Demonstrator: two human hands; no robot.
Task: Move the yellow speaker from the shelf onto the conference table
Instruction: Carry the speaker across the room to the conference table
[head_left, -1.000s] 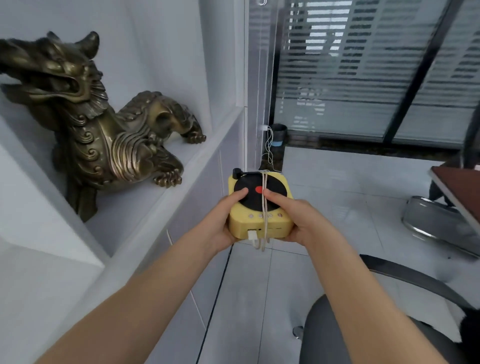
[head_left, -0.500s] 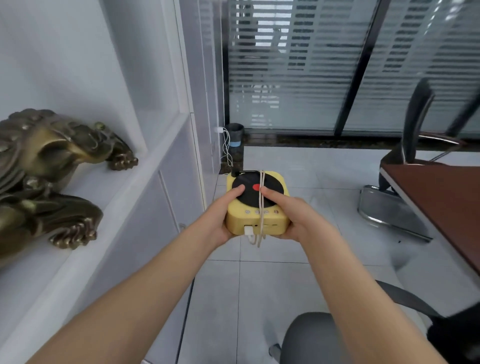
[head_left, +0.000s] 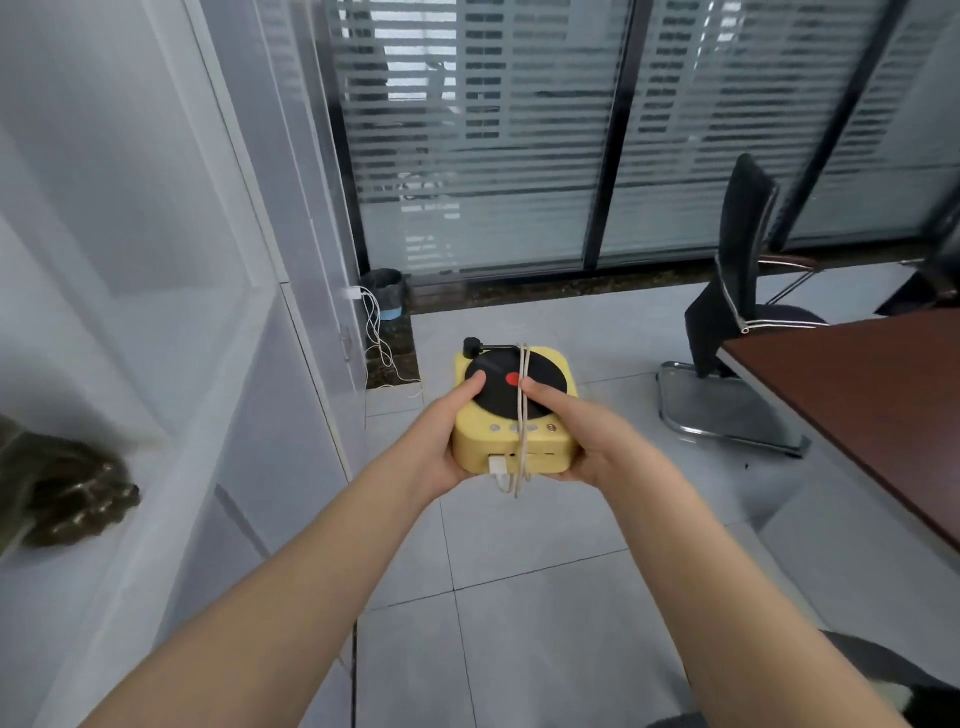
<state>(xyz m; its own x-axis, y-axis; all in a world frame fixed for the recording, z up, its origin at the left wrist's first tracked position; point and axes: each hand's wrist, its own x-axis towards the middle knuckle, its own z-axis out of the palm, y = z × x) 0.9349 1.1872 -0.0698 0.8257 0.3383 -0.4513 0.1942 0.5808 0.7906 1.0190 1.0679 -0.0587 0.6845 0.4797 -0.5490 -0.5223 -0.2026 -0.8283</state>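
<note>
1. Two grips are carrying the yellow speaker (head_left: 514, 415). My left grip (head_left: 441, 447) is curling round its left side and my right grip (head_left: 597, 441) round its right side, and each thumb is pressing down on the black disc (head_left: 545, 387) on top.
2. The speaker is hanging level in the air over the tiled floor (head_left: 519, 597). It is sitting clear of the white shelf (head_left: 156, 364) on the left and well apart from the brown table (head_left: 857, 405) on the right. A pale cord (head_left: 523, 410) is looping over it, with the loose end dangling at the near face.
3. I am judging this to be the carrying step: the speaker is off the shelf and not yet set down.
4. The next move is calling for a swing to the right, bringing the speaker over the table's near edge while passing clear of the black chair (head_left: 737, 280) at the far end.
5. After that I am aiming to lower it flat and to mind the dangling cord, which could be catching under the base.
</note>
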